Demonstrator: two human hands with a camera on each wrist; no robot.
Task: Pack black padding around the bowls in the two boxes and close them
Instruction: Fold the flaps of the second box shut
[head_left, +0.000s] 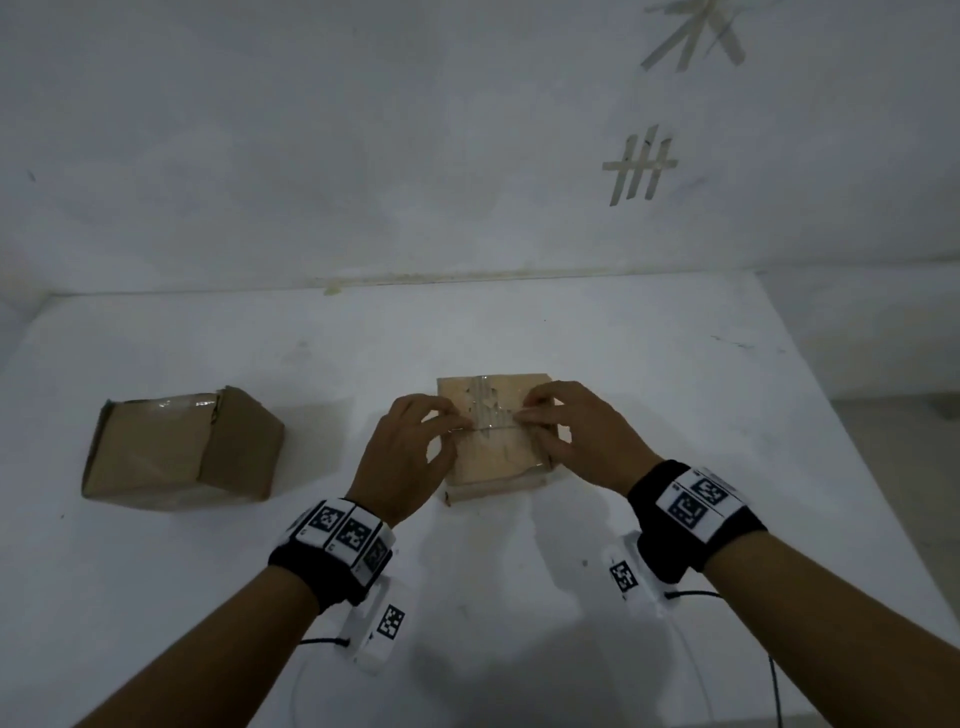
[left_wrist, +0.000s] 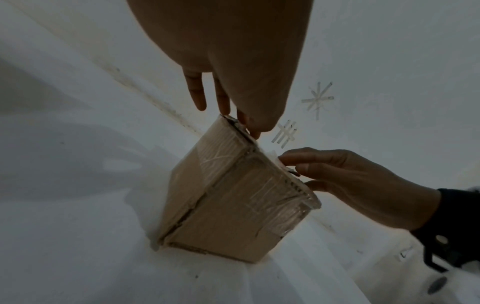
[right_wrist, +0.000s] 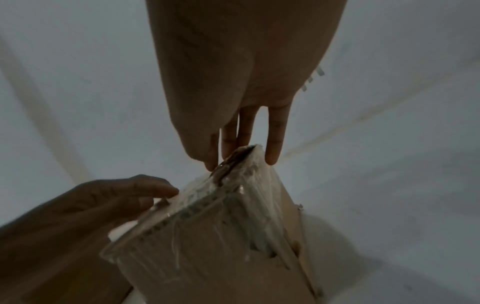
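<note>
While the centre box (head_left: 498, 462) is sitting on the table (head_left: 675, 415), I am pressing its top flaps (head_left: 514, 389) with left hand (head_left: 410, 447) and right hand (head_left: 576, 441), fingers outstretched, gripping nothing, and judging even seam pressure best.

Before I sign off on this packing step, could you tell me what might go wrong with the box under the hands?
1. The clear tape on the middle box looks torn and wrinkled, so the top may spring open once the left hand and right hand lift.
2. Both hands seem to touch only its top. Nothing braces the sides, so it could slide on the table.
</note>
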